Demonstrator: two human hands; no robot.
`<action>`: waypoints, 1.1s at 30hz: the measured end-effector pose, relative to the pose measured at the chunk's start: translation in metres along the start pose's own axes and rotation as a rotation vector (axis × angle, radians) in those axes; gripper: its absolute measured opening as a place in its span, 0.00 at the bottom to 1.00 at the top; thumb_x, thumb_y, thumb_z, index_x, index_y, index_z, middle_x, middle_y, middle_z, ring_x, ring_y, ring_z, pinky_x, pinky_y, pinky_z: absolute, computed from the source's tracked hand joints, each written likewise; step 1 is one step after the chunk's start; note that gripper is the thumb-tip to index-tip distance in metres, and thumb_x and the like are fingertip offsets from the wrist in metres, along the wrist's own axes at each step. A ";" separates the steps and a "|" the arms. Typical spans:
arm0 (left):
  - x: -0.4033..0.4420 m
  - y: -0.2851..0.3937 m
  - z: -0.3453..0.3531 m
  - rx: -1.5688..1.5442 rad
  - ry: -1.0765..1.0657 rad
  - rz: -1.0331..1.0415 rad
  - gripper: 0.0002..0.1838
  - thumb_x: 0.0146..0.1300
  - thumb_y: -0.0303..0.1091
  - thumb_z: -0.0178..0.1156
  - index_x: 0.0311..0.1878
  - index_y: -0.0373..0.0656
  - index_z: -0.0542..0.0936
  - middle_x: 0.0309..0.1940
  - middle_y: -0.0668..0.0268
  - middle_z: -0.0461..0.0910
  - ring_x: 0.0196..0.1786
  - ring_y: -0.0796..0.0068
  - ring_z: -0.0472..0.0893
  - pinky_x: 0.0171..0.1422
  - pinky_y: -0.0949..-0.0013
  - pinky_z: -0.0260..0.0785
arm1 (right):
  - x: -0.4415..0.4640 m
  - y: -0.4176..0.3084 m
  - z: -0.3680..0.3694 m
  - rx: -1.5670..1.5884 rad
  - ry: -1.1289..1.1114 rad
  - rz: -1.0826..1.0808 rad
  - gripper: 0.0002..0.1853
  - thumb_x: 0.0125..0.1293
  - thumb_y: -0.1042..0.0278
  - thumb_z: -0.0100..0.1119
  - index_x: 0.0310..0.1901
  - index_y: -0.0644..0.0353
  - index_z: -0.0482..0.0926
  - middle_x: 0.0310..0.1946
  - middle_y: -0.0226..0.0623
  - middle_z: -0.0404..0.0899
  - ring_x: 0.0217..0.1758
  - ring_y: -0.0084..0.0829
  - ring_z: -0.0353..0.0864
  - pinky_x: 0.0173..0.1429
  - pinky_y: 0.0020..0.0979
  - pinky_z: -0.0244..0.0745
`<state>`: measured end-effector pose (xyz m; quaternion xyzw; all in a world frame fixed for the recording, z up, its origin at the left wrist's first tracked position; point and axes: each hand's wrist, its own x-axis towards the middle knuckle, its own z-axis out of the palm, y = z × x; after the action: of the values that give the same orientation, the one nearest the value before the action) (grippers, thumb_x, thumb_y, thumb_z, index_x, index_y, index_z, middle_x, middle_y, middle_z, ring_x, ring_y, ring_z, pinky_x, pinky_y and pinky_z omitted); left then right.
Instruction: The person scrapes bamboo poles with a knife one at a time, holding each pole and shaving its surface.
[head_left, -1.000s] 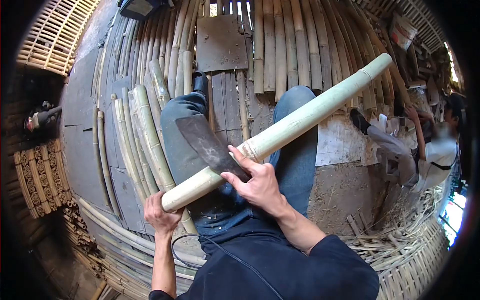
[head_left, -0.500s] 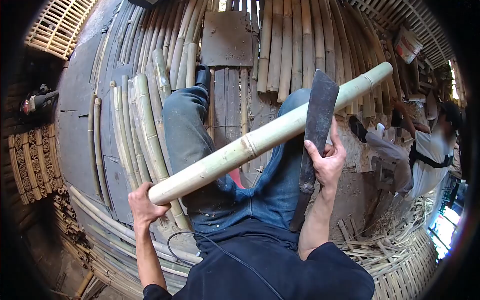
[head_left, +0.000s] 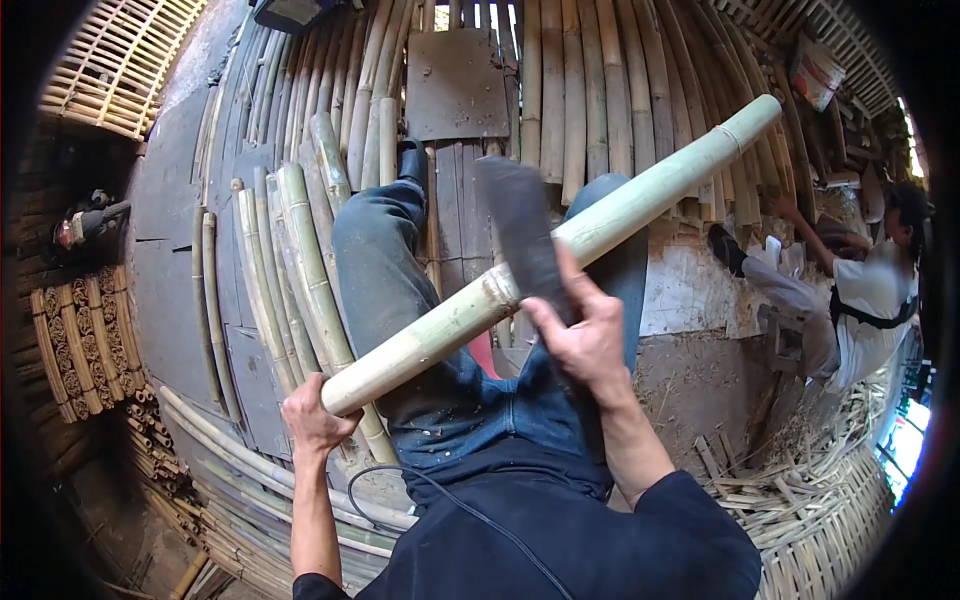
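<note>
A thick green bamboo pole [head_left: 655,185] slants across my lap, its near end low on the left and its far end high on the right. My left hand [head_left: 318,415] is wrapped round the near end. Over the middle of the pole, close to a node, lies a dark machete [head_left: 524,225], slightly smeared by motion. My right hand [head_left: 588,345] grips it low on the blade, with the index finger stretched along the bamboo. The machete's handle is mostly hidden behind my right wrist.
Long bamboo poles [head_left: 300,250] lie to my left, and split bamboo lengths [head_left: 590,90] line the far side. Bundled sticks [head_left: 85,345] are stacked at the left. At the right sits another person [head_left: 870,300]. A woven basket [head_left: 825,545] with bamboo strips is at the lower right.
The machete and my right hand have moved left along the pole, from right of the node to about at it. My left hand still grips the near end.
</note>
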<state>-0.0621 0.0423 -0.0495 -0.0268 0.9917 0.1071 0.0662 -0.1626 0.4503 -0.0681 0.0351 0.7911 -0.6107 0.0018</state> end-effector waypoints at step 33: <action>-0.017 0.016 0.023 0.066 0.272 0.091 0.23 0.50 0.47 0.79 0.42 0.42 0.85 0.34 0.58 0.85 0.36 0.50 0.87 0.44 0.52 0.79 | -0.041 -0.024 0.072 -0.057 -0.380 -0.031 0.39 0.68 0.60 0.80 0.80 0.43 0.77 0.53 0.60 0.91 0.53 0.46 0.96 0.61 0.41 0.90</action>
<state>-0.0437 0.0636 -0.0659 0.0059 0.9947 0.0725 -0.0731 -0.1259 0.3725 -0.0615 -0.0932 0.7939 -0.5836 0.1426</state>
